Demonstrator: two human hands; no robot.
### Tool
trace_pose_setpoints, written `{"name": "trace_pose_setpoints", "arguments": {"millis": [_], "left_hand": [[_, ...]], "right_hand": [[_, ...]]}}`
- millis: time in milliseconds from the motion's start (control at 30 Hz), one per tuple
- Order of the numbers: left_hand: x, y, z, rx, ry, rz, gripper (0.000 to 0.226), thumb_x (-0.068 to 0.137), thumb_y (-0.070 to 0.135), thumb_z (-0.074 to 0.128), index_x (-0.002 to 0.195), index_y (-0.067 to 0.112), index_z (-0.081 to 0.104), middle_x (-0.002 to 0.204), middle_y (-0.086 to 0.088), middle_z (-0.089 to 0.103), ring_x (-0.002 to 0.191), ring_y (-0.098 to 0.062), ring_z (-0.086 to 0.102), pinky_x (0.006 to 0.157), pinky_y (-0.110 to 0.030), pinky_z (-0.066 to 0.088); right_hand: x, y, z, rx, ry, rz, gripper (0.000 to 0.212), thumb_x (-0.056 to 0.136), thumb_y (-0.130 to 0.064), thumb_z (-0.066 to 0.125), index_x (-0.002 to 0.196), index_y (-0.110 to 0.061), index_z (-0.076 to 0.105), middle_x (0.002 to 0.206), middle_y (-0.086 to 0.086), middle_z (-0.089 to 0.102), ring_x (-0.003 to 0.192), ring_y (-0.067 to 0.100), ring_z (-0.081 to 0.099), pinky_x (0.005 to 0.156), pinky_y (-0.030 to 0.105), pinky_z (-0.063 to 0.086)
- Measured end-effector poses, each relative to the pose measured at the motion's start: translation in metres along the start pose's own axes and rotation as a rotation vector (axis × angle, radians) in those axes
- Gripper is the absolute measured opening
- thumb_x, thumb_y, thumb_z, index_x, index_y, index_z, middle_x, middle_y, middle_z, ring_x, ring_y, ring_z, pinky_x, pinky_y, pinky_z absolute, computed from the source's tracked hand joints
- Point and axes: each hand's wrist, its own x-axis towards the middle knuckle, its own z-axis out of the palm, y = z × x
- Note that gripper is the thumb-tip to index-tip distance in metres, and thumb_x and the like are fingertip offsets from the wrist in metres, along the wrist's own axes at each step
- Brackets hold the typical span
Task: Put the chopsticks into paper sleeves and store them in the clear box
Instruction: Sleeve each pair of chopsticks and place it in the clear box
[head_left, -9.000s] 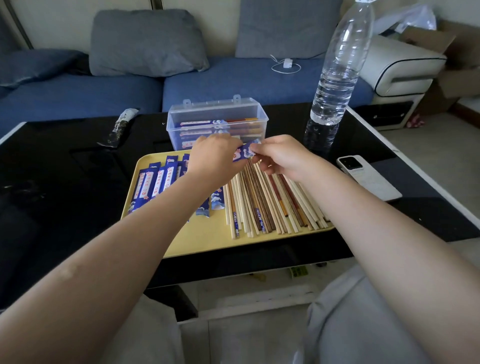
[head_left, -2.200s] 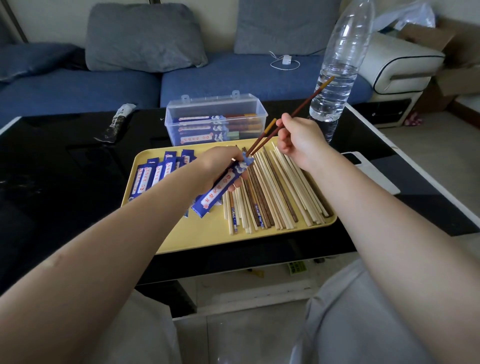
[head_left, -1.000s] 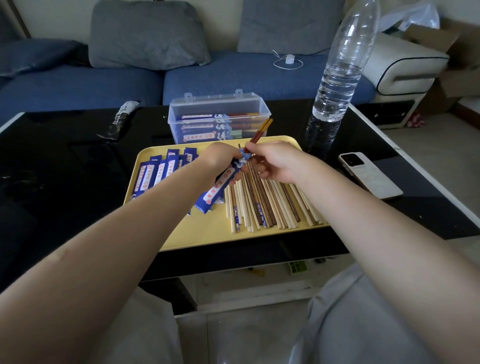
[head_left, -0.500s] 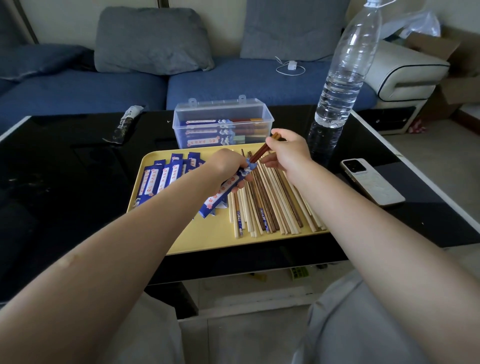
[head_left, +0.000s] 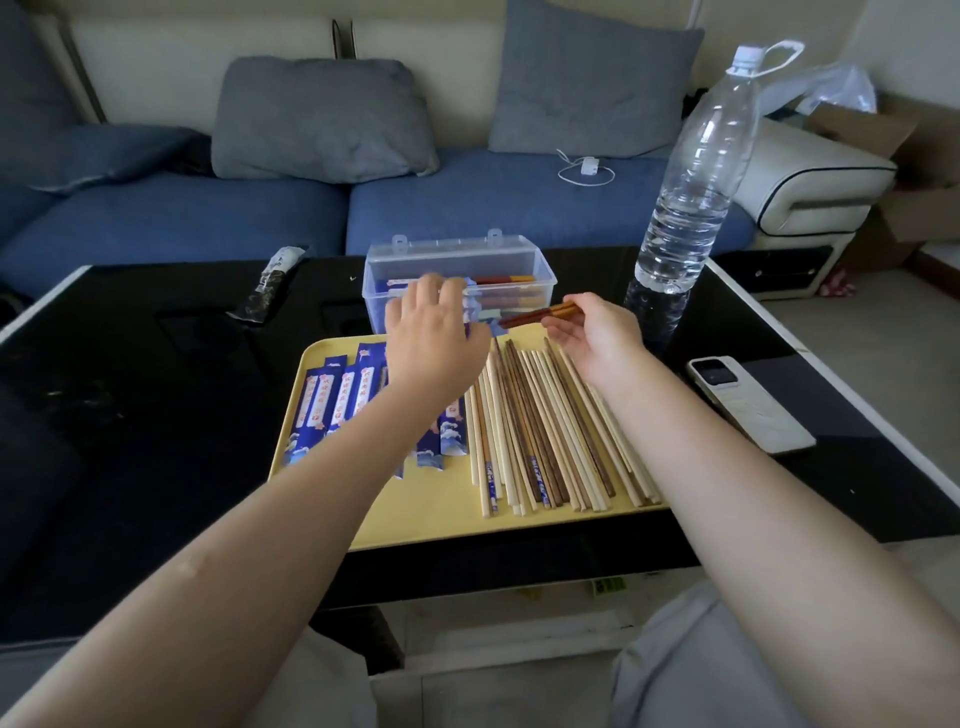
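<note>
Held a sleeved pair of dark brown wooden chopsticks (head_left: 540, 315) between both hands at the near wall of the clear plastic box (head_left: 540, 270): left hand (head_left: 434, 340) seemingly gripping the blue paper end, hidden underneath; right hand (head_left: 597, 335) pinching the bare tips. Several sleeved pairs already boxed. Judged well short of done: many loose chopsticks (head_left: 550, 431) and empty blue paper sleeves (head_left: 337, 400) left on the yellow tray (head_left: 441, 514).

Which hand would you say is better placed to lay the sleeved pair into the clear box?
Probably the left hand: it grips the sleeved end right beside the clear box. The right hand holds only the bare chopstick tips, off to the box's right.
</note>
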Motion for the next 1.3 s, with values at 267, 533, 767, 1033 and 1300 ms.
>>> {"name": "trace_pose_setpoints", "arguments": {"millis": [267,533,767,1033,1300], "left_hand": [[0.021,-0.040,0.012,0.172,-0.188,-0.045,0.070,0.096,0.021,0.052,0.156,0.017,0.017,0.165,-0.007,0.013,0.152,-0.026,0.009,0.121,-0.047,0.018],[0.023,-0.052,0.031,0.239,-0.350,-0.047,0.078,0.092,0.024,0.060,0.156,0.018,0.016,0.165,-0.009,0.013,0.152,-0.032,0.008,0.119,-0.053,0.022],[0.018,-0.050,0.032,0.247,-0.398,-0.041,0.067,0.091,0.023,0.058,0.151,0.015,0.029,0.160,-0.009,0.025,0.149,-0.032,0.017,0.117,-0.053,0.025],[0.011,-0.032,0.015,0.262,-0.480,-0.086,0.025,0.097,0.028,0.050,0.117,0.014,0.057,0.096,-0.004,0.057,0.091,-0.023,0.059,0.074,-0.033,0.050],[-0.012,-0.021,0.026,0.405,-0.544,-0.021,0.039,0.095,0.038,0.056,0.125,0.015,0.048,0.103,-0.006,0.061,0.092,-0.026,0.062,0.073,-0.035,0.050]], "right_hand": [[0.039,-0.024,0.023,0.065,-0.016,-0.061,0.031,0.099,-0.003,0.059,0.129,0.001,0.054,0.121,0.022,0.065,0.101,0.023,0.071,0.083,0.031,0.062],[0.062,-0.027,0.060,0.007,-0.065,0.028,0.019,0.098,-0.001,0.061,0.115,0.001,0.054,0.103,0.018,0.067,0.090,0.026,0.072,0.087,0.038,0.061],[0.057,-0.020,0.063,-0.076,-0.163,0.001,0.041,0.102,0.003,0.048,0.143,0.007,0.044,0.138,0.023,0.056,0.123,0.031,0.061,0.079,0.029,0.059],[0.031,-0.013,0.032,-0.145,-0.236,0.052,0.030,0.103,-0.004,0.049,0.130,0.007,0.054,0.115,0.022,0.068,0.095,0.029,0.072,0.075,0.033,0.062],[0.015,0.035,0.015,-0.456,-0.210,0.107,0.022,0.102,-0.015,0.053,0.115,-0.004,0.066,0.090,0.009,0.071,0.074,0.019,0.071,0.060,0.028,0.059]]}}
